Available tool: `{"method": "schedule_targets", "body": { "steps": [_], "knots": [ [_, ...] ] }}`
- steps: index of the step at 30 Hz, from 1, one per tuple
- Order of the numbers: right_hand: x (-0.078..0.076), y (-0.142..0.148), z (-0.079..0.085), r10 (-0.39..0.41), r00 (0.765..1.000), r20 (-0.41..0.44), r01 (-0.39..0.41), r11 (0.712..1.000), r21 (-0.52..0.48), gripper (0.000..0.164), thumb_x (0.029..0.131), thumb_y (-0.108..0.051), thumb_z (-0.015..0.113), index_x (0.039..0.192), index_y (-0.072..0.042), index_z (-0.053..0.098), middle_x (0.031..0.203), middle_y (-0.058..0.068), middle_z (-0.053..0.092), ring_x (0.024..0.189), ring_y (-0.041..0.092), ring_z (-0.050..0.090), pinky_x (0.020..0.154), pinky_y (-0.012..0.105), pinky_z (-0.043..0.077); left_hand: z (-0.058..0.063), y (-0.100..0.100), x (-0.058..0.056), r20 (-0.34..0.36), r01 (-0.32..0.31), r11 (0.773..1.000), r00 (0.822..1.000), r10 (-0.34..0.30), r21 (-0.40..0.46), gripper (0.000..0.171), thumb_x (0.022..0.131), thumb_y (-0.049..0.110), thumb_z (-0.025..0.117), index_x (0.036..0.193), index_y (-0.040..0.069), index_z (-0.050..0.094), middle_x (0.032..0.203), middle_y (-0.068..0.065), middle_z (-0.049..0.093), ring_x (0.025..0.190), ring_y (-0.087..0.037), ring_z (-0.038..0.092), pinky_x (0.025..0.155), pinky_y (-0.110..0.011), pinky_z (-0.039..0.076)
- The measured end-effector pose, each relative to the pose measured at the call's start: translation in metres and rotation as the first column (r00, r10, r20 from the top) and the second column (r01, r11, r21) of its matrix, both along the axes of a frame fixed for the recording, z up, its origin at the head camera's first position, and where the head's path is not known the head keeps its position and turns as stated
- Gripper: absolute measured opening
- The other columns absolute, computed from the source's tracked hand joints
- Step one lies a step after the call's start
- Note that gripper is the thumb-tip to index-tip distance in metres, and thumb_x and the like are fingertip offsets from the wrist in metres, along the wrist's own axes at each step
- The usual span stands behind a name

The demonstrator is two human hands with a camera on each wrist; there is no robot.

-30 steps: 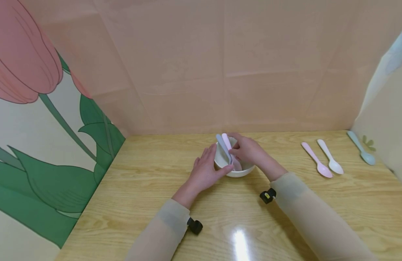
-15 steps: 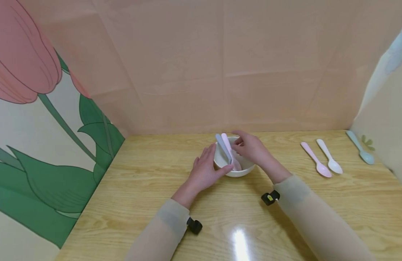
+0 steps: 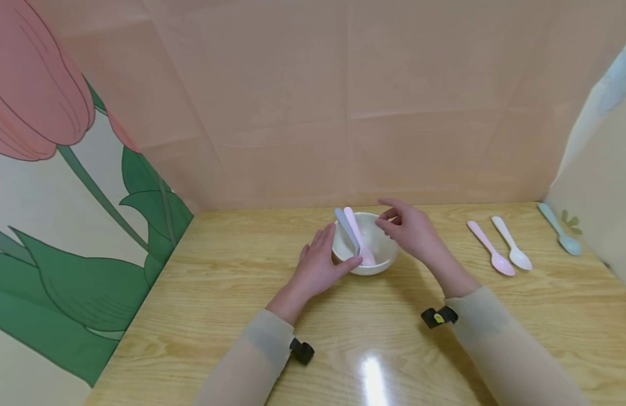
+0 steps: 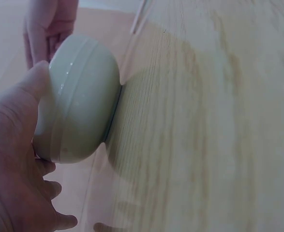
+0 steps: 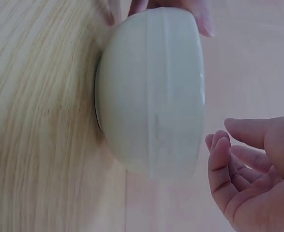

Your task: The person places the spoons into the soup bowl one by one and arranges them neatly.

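The table (image 3: 232,293) is pale yellow wood with wavy lines, and a bright shine (image 3: 374,380) sits near the bottom middle. A creased pink-brown sheet (image 3: 272,113) hangs at the back. The wall (image 3: 18,189) at the left has a big pink tulip (image 3: 34,84) and green leaves (image 3: 84,287) on it. In the middle of the frame, a white bowl (image 3: 370,270) stands on the wood. A grey-blue spoon (image 3: 346,227) and a pink spoon (image 3: 358,237) lean in it, side by side. The left hand (image 3: 320,262) touches the bowl's left side and front, its fingers fairly straight and its thumb spread wide from them. The right hand (image 3: 411,228) is just above the bowl's right edge, apart from it, its fingers loosely bent. Over at the right, a second pink spoon (image 3: 489,246), a white spoon (image 3: 508,240) and a blue-green spoon (image 3: 558,226) lie on the table
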State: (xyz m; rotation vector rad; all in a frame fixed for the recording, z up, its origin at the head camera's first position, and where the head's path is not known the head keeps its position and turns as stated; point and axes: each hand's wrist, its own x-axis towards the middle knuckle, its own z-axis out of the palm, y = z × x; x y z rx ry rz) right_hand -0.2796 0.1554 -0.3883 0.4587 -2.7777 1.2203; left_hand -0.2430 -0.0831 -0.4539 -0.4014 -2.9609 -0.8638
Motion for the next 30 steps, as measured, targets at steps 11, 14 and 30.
{"method": "schedule_targets", "body": {
  "steps": [11,14,30],
  "knots": [
    [0.012,0.03,0.005,-0.042,0.998,-0.036,0.042,0.999,-0.011,0.058,0.1,-0.031,0.065,0.152,-0.014,0.046,0.114,0.013,0.069,0.086,0.027,0.068,0.064,0.035,0.054,0.001,0.0,0.002,-0.013,0.002,1.0,1.0,-0.002,0.019,0.112,0.083,0.088,0.042,0.164,0.02,0.004,0.168,-0.003,0.016,0.154,-0.026,0.012,0.116,-0.062,0.016],
    [0.014,0.038,0.005,-0.052,0.997,-0.048,0.051,0.999,-0.013,0.057,0.1,-0.031,0.066,0.151,-0.013,0.047,0.113,0.013,0.069,0.084,0.027,0.068,0.061,0.033,0.054,0.002,0.0,0.002,-0.011,0.003,1.0,1.0,-0.003,0.023,0.113,0.083,0.087,0.043,0.164,0.019,0.005,0.168,-0.004,0.016,0.154,-0.026,0.011,0.117,-0.062,0.016],
    [0.022,0.077,0.008,-0.11,0.994,-0.02,0.111,0.992,0.052,0.067,0.099,-0.044,0.063,0.154,-0.014,0.042,0.119,0.014,0.065,0.091,0.029,0.066,0.065,0.034,0.053,0.002,0.001,0.003,-0.009,0.007,0.999,1.0,-0.006,0.032,0.112,0.083,0.087,0.044,0.164,0.02,0.004,0.168,-0.003,0.016,0.154,-0.025,0.011,0.117,-0.061,0.014]
  ]
}}
